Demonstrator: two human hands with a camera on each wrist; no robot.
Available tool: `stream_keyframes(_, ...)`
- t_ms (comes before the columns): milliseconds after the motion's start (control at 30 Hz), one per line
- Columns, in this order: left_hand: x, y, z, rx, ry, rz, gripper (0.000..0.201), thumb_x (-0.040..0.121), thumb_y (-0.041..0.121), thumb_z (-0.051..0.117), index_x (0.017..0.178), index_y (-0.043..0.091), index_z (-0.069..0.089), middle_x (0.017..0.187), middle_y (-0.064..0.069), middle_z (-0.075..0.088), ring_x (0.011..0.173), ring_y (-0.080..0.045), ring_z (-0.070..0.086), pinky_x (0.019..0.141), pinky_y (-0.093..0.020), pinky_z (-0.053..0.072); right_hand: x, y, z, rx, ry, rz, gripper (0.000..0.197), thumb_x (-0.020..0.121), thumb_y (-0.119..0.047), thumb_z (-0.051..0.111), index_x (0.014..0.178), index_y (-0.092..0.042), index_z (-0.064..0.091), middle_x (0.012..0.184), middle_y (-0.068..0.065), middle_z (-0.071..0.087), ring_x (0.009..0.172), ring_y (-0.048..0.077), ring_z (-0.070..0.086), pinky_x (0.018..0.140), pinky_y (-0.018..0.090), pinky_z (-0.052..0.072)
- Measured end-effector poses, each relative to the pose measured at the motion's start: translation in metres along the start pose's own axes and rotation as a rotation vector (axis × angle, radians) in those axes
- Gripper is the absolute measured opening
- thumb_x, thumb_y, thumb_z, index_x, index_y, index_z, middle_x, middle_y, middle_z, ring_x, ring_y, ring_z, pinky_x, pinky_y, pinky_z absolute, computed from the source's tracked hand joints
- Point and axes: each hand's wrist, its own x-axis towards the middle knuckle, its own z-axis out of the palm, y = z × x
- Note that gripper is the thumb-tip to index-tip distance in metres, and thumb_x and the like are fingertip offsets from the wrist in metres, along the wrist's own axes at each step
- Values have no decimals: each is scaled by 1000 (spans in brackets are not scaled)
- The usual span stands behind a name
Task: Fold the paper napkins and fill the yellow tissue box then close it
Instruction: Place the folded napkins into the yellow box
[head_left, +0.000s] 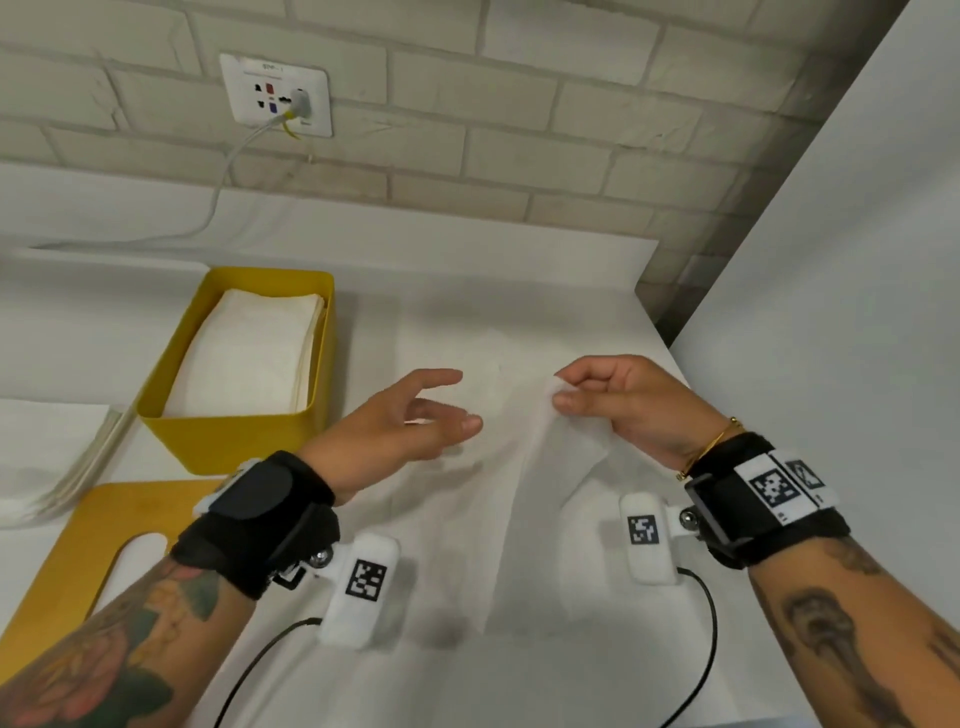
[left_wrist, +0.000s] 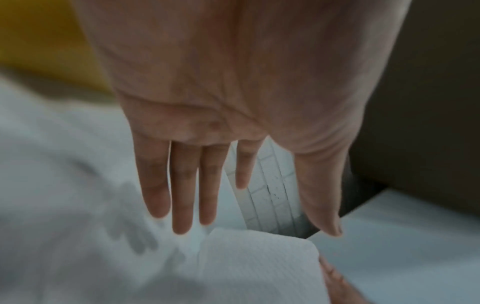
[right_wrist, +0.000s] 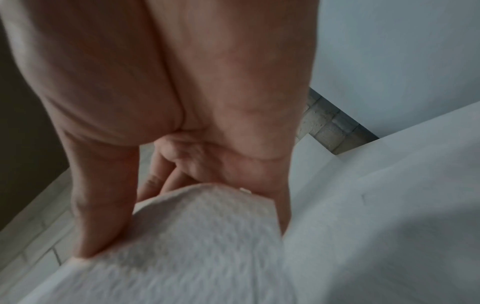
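Observation:
A white paper napkin (head_left: 540, 467) hangs above the table, pinched at its top corner by my right hand (head_left: 563, 392) between thumb and fingers; the right wrist view shows the napkin (right_wrist: 197, 236) under that thumb. My left hand (head_left: 462, 400) hovers just left of it, fingers straight and spread, holding nothing; in the left wrist view the napkin's corner (left_wrist: 259, 257) lies just beyond the fingers (left_wrist: 182, 195). The yellow tissue box (head_left: 228, 441) stands open at the left with a stack of folded napkins (head_left: 249, 353) inside. Its yellow lid (head_left: 78, 571) with a slot lies in front of it.
A pile of unfolded napkins (head_left: 47, 457) lies at the far left edge. A brick wall with a socket (head_left: 275, 93) and a white cable (head_left: 223, 176) runs behind the table. A white panel (head_left: 831, 312) bounds the table on the right.

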Motion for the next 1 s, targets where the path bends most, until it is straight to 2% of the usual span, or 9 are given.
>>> stream_keyframes(100,-6,5,12,84,61,93,88,61,75,68,141,47,45,135,18,58,125,7,55,99,-16,45,2,-8,2,65,66,-70,30,68,-18,80,95,-11,70,88,6,76,81,14,70,91,31,51)
stream_keyframes(167,-9,10,25,57,-35,103,87,65,73,69,143,42,46,129,18,65,122,5,58,100,-17,47,2,-14,7,77,54,-110,27,70,-17,79,95,-12,69,87,5,76,80,15,70,85,28,53)
stream_keyframes(233,-8,12,38,-19,-102,94,69,79,62,74,138,33,54,118,11,73,112,-4,67,99,-26,52,4,-21,14,54,24,-137,25,72,-18,78,95,-12,69,88,6,77,82,17,71,78,26,56)
stream_keyframes(400,-5,5,42,-186,45,4,21,100,22,61,105,6,73,99,-11,78,86,-22,74,77,-35,58,13,-25,21,4,142,-170,17,80,-23,77,96,-18,72,94,-1,78,90,12,71,86,29,53)
stream_keyframes(500,-9,-4,30,-409,142,-35,21,100,13,57,106,2,73,102,-15,77,87,-25,75,75,-32,61,15,-17,6,-91,261,-100,5,92,-20,71,97,-19,70,98,1,79,92,15,72,90,37,53)
stream_keyframes(600,-14,-9,12,-571,283,-46,21,97,11,59,107,0,72,105,-19,76,89,-28,74,83,-38,60,13,-1,-18,-246,322,16,4,91,-20,72,94,-18,73,94,0,79,89,16,74,84,34,52)
stream_keyframes(733,-21,-16,0,-656,372,-47,23,95,15,61,111,1,71,107,-16,76,91,-25,76,77,-32,63,8,24,-37,-534,287,195,6,88,-25,76,92,-20,75,89,-2,77,87,18,74,78,31,54)
stream_keyframes(900,-23,-24,1,-678,398,-47,27,94,17,61,115,2,70,111,-15,76,96,-25,75,76,-31,63,8,47,-20,-761,200,389,35,80,-46,80,99,-18,70,92,1,74,87,17,70,69,25,50)
stream_keyframes(1000,-22,-28,4,-682,402,-53,30,92,18,63,116,2,70,112,-16,75,96,-25,75,74,-29,63,18,52,-6,-914,178,491,67,75,-56,78,124,-14,59,118,5,63,109,23,62,91,34,53)
